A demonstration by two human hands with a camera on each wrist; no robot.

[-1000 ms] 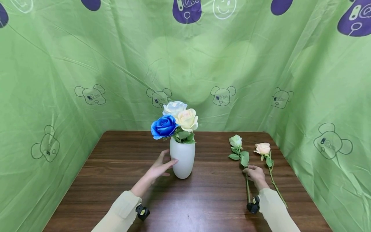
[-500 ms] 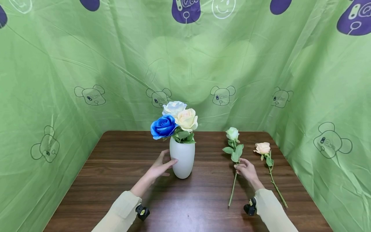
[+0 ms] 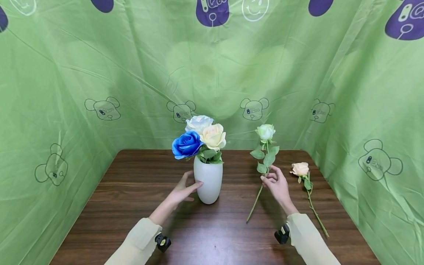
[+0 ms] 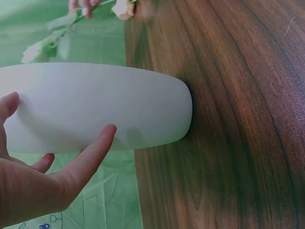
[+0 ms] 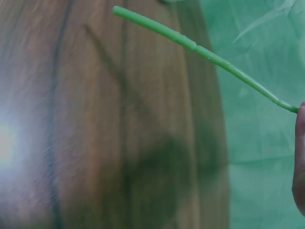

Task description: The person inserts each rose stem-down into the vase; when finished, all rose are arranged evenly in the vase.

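Note:
A white vase stands upright mid-table, holding a blue rose, a cream rose and a pale bluish-white rose. My left hand is at the vase's left side, its extended, spread fingers and thumb touching the wall. To the right of the vase, my right hand pinches the stem of a pale green rose just below its leaves. The bloom points up and the stem slants down to the left. In the right wrist view the stem's cut end hangs above the table, its shadow below.
A peach rose lies on the wooden table to the right of my right hand. Green curtains with bear drawings enclose the back and both sides of the table.
My right hand has lifted the pale green rose off the table and carried it left toward the vase, turning its bloom upward. The left hand and vase stay put.

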